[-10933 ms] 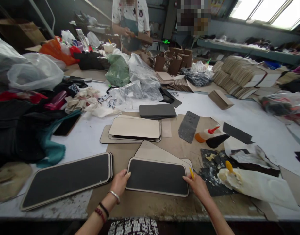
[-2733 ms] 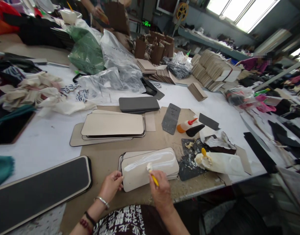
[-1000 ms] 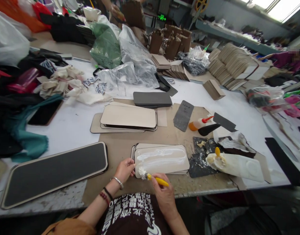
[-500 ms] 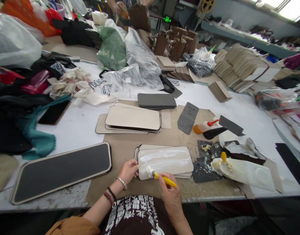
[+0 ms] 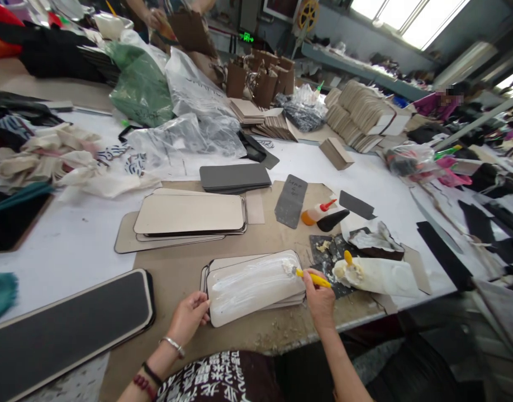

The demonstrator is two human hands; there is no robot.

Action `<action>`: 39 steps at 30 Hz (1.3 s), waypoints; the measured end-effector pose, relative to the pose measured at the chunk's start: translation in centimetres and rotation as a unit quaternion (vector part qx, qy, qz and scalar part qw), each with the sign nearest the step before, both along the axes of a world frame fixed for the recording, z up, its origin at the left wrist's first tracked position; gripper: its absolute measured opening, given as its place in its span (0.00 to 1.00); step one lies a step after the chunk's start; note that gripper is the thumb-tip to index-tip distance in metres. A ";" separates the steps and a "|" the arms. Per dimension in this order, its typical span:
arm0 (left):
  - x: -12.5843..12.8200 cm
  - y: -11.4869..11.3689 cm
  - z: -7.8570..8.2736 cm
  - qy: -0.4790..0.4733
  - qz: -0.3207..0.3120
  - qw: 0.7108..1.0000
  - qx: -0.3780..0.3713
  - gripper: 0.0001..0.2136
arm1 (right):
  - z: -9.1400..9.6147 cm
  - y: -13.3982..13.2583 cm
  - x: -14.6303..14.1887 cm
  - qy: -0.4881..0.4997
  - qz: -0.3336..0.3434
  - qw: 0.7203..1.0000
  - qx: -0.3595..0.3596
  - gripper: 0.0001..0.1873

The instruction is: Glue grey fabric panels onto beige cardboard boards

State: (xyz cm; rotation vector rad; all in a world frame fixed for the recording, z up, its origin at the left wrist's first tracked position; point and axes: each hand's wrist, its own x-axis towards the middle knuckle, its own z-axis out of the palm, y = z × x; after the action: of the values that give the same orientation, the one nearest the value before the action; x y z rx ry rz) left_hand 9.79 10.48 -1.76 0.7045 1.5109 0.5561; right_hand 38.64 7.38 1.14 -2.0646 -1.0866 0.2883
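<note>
My right hand [image 5: 321, 301] is closed around the yellow handle of a brush [image 5: 300, 273], whose bristles, loaded with white paste, press on the right end of a beige rounded panel [image 5: 256, 290]. Streaks of wet white paste run along the panel's top face. At its left edge, my left hand [image 5: 190, 315] pinches the panel between thumb and fingers. Similar panels lie beneath it, slightly fanned out. To the right, a cut-open white plastic container [image 5: 382, 276] holds whitish paste, with a yellow-handled tool [image 5: 348, 258] standing in it.
Behind lie a stack of beige panels [image 5: 189, 215] and dark grey panels [image 5: 235, 176]. A glue bottle [image 5: 317, 213] with a red tip lies by a grey card [image 5: 290, 201]. A long dark panel [image 5: 72, 329] is at left; plastic bags [image 5: 198, 134] lie farther back.
The brush in my right hand has swept from the panel's left part to its right end, spreading the paste. My left hand stays at the left edge. The view has turned right.
</note>
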 end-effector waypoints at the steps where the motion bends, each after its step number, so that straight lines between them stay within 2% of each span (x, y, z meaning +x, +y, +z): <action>1: 0.0 0.0 0.0 0.001 0.001 1.000 0.000 0.12 | 0.2 -0.3 1.2 -0.014 -0.005 1.000 -0.008 0.18; 3: 0.0 0.0 0.1 0.001 0.004 1.000 0.002 0.12 | 0.6 -1.0 2.4 -0.046 0.001 0.999 -0.016 0.18; 5: 0.0 -0.1 0.2 0.001 0.007 1.000 0.001 0.13 | 1.0 -1.9 2.4 -0.080 0.016 0.996 -0.016 0.17; 10: 0.1 -0.2 0.2 0.003 0.013 1.000 0.002 0.12 | 1.3 -4.0 0.5 -0.111 0.081 0.990 0.000 0.14; 17: 0.1 -0.3 -0.3 0.001 0.011 1.000 0.008 0.11 | 1.6 -5.6 -0.9 -0.104 0.106 0.989 0.015 0.11; 20: 0.1 -0.2 -0.2 0.003 0.008 1.000 0.007 0.11 | 1.7 -5.9 -3.4 -0.071 0.141 0.987 0.017 0.07; 24: 0.3 -0.1 0.1 0.008 0.009 1.000 0.007 0.11 | 1.7 -6.1 -8.3 0.007 0.190 0.982 0.013 0.07; 26: 0.3 -0.1 0.2 0.005 0.001 1.000 0.011 0.11 | 1.8 -5.8 -10.2 0.056 0.203 0.978 0.002 0.07; 29: 0.3 0.2 0.3 0.002 -0.010 1.000 0.013 0.10 | 2.1 -4.8 -11.4 0.120 0.209 0.970 -0.005 0.07; 35: 0.3 1.2 0.3 0.013 -0.008 1.000 0.018 0.06 | 2.2 -0.2 -11.7 0.189 0.169 0.967 0.020 0.08; 39: 0.5 1.7 -0.1 0.018 -0.013 1.000 0.018 0.05 | 1.4 2.4 -13.1 0.206 0.186 0.961 0.010 0.09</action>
State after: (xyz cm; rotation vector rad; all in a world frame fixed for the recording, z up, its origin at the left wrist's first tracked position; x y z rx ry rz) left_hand 10.25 12.13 -1.88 0.7644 1.5254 0.5538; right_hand 25.52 9.80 2.53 -1.6655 -1.1962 0.8510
